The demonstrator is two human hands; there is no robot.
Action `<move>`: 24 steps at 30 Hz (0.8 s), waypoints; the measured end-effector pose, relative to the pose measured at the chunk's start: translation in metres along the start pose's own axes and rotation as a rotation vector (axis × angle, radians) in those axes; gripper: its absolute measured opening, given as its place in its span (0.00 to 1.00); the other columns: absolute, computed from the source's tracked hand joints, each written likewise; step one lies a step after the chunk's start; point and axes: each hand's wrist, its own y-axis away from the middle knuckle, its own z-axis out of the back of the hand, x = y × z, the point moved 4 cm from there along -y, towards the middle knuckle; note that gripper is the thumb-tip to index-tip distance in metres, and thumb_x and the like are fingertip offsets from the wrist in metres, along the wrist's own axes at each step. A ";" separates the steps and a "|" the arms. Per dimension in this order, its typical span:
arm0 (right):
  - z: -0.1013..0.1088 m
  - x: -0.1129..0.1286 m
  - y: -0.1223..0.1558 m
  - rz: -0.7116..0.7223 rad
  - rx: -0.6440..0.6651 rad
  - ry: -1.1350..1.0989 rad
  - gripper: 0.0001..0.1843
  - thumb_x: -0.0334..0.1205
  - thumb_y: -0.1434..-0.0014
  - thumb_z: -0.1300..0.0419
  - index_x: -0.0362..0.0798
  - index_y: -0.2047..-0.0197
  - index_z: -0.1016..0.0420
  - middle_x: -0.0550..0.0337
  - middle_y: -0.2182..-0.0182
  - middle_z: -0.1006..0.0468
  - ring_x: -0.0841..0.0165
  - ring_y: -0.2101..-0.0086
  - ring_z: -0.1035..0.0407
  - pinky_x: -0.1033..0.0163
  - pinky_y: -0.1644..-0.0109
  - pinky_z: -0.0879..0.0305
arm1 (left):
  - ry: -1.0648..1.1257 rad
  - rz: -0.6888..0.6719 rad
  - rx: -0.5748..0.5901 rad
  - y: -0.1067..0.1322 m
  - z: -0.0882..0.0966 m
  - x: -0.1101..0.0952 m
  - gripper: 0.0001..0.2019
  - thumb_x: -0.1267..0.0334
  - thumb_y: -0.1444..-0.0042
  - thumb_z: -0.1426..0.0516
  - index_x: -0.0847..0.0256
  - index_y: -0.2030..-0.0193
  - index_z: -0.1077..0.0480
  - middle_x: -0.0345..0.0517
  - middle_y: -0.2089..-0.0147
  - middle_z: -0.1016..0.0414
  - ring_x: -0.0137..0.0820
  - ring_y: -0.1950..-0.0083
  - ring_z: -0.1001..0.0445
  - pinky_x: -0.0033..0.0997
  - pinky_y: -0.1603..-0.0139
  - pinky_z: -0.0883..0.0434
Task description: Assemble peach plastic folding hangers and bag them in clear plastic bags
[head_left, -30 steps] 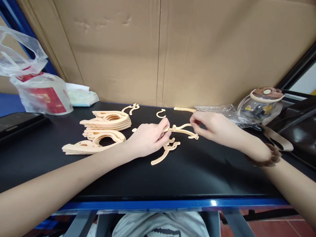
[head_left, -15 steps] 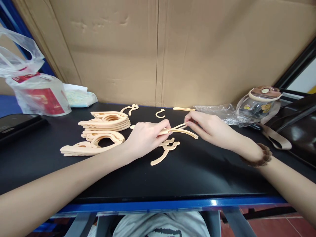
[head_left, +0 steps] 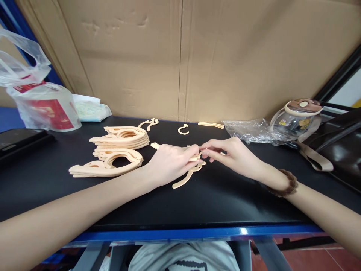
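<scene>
My left hand [head_left: 172, 162] is closed around a beige plastic folding hanger [head_left: 194, 158], whose far arm tip sticks out at the left behind the knuckles. My right hand [head_left: 229, 152] pinches at the same hanger's right end, fingertips touching close to my left thumb; most of the hanger is hidden by the fingers. Just under my hands lies another loose hanger part [head_left: 182, 183] with a curved arm. To the left are a back stack of folded hangers [head_left: 121, 142] and a front stack [head_left: 93, 171]. A loose hook [head_left: 184, 130] lies behind my hands.
Along the back of the black table [head_left: 169, 207] are curved hanger parts [head_left: 152, 123], thin arm strips [head_left: 211, 125] and a crumpled clear bag [head_left: 249, 130]. A clear strapped bottle [head_left: 300, 120] and dark bag [head_left: 338, 145] stand right. A phone [head_left: 24, 143], tissue pack [head_left: 91, 110] and bagged tub [head_left: 52, 107] sit left.
My right hand has moved left, closer to my left hand. The hanger arm that stretched out to the right between my hands is now mostly covered by fingers.
</scene>
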 end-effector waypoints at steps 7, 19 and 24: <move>-0.012 -0.010 -0.004 -0.086 0.006 -0.481 0.11 0.47 0.39 0.42 0.48 0.62 0.26 0.61 0.69 0.22 0.70 0.69 0.28 0.64 0.63 0.32 | 0.040 -0.071 0.021 -0.001 0.006 -0.007 0.11 0.55 0.34 0.49 0.60 0.59 0.33 0.38 0.68 0.20 0.26 0.71 0.23 0.25 0.76 0.43; -0.017 -0.023 -0.007 -0.262 -0.054 -0.766 0.10 0.43 0.46 0.34 0.48 0.64 0.28 0.66 0.73 0.27 0.74 0.72 0.33 0.67 0.68 0.34 | 0.009 0.088 0.086 -0.004 -0.002 0.002 0.20 0.45 0.39 0.47 0.61 0.67 0.30 0.39 0.77 0.27 0.29 0.77 0.28 0.26 0.79 0.52; -0.018 -0.028 -0.007 -0.307 -0.032 -0.857 0.11 0.42 0.46 0.34 0.49 0.60 0.25 0.65 0.70 0.25 0.75 0.71 0.32 0.67 0.65 0.34 | 0.034 0.123 0.133 -0.003 -0.007 0.005 0.25 0.41 0.40 0.49 0.62 0.70 0.30 0.39 0.81 0.31 0.27 0.81 0.33 0.25 0.79 0.54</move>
